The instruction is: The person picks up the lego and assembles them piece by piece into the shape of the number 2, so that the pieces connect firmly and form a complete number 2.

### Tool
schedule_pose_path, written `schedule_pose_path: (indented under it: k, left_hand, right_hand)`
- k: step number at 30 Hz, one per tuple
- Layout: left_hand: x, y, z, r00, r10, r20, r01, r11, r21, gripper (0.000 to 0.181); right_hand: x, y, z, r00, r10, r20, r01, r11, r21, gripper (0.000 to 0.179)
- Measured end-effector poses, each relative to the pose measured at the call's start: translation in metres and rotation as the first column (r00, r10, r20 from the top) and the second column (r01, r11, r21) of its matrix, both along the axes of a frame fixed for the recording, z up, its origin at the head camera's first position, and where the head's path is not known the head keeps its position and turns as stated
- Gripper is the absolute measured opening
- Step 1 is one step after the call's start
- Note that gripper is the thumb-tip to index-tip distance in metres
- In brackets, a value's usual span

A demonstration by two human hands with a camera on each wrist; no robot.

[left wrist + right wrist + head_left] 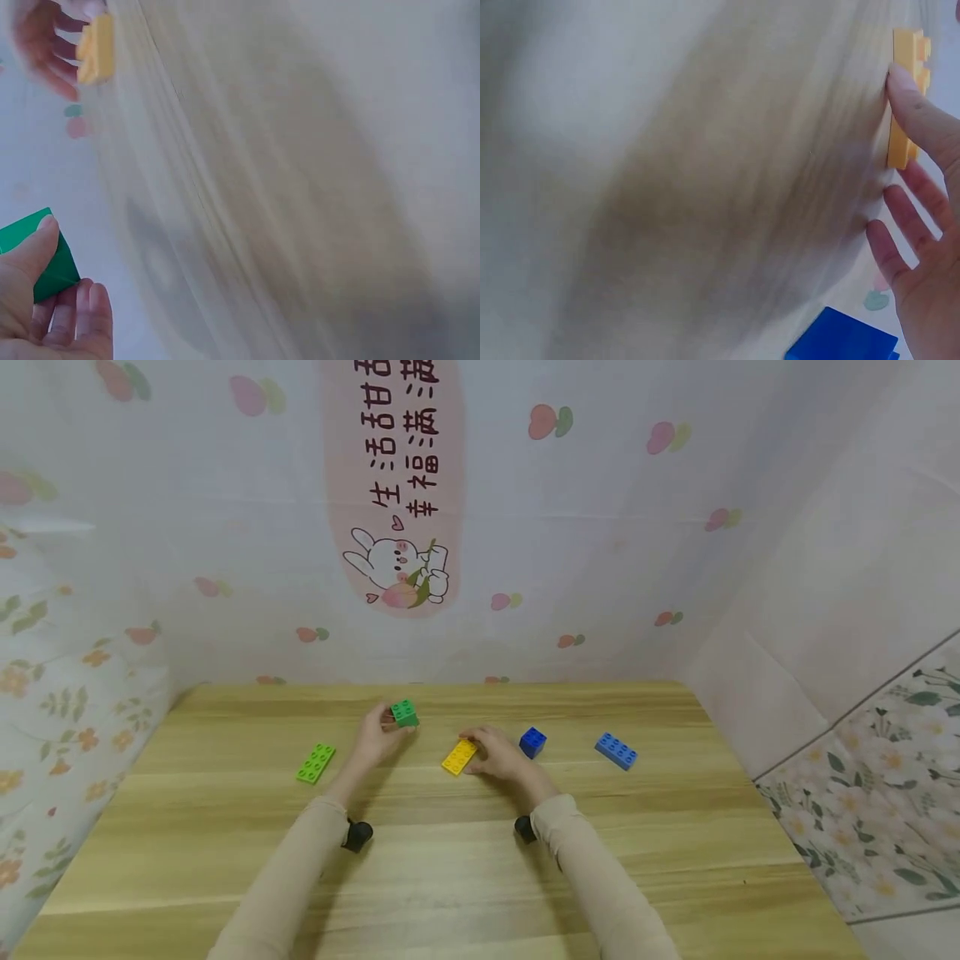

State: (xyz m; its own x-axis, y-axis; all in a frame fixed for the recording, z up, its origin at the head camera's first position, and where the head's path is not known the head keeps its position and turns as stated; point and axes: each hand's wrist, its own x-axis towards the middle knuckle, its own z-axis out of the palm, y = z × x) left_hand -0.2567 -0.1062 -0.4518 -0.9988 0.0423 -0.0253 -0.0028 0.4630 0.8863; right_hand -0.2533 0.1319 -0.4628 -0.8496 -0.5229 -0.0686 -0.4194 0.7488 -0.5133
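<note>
Two bricks in hand at a wood-grain table (442, 877).

Left hand (375, 737) grips a green block (405, 713), thumb opposing fingers; right hand (501, 757) pinches a yellow brick (457, 758), remaining fingers loosely spread. Left of the left grip: lime brick (316, 763). Right of the right grip: dark blue block (532, 742), then lighter blue brick (617, 751). Beyond both: pale fruit-print backdrop (615, 543).

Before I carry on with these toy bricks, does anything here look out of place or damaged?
One oddity: the cartoon rabbit on the backdrop lies sideways in the head view, ears toward the picture's left. I see no spill, and neither the green two-by-two brick nor the yellow brick shows visible damage.
</note>
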Motion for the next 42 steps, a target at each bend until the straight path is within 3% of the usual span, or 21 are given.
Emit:
schedule_pose_path:
  k: [8, 16, 24, 30, 42]
  left_hand:
    - [0.036, -0.021, 0.016, 0.999, 0.002, 0.041, -0.003, 0.999, 0.035, 0.053]
    - [0.059, -0.025, 0.024, 1.0, -0.005, 0.016, 0.004, 0.999, 0.049, 0.053]
    - [0.068, -0.019, 0.025, 1.0, 0.003, 0.014, -0.003, 0.999, 0.05, 0.053]
    - [0.069, -0.012, 0.022, 1.0, -0.009, 0.028, 0.007, 0.997, 0.074, 0.054]
    - [0.073, -0.003, 0.018, 0.999, -0.03, 0.036, 0.027, 0.995, 0.094, 0.054]
  right_hand:
    - [-0.001, 0.002, 0.001, 0.998, 0.059, 0.023, -0.06, 0.997, 0.054, 0.043]
    - [-0.001, 0.004, 0.001, 0.999, 0.037, -0.021, -0.035, 0.998, 0.059, 0.039]
    - [0.014, 0.011, 0.015, 0.998, -0.014, -0.055, 0.014, 1.0, 0.004, 0.038]
    - [0.025, 0.016, 0.022, 0.994, -0.05, -0.096, 0.051, 0.999, 0.003, 0.04]
    - [0.041, 0.02, 0.012, 0.997, -0.038, -0.073, 0.039, 0.999, 0.009, 0.042]
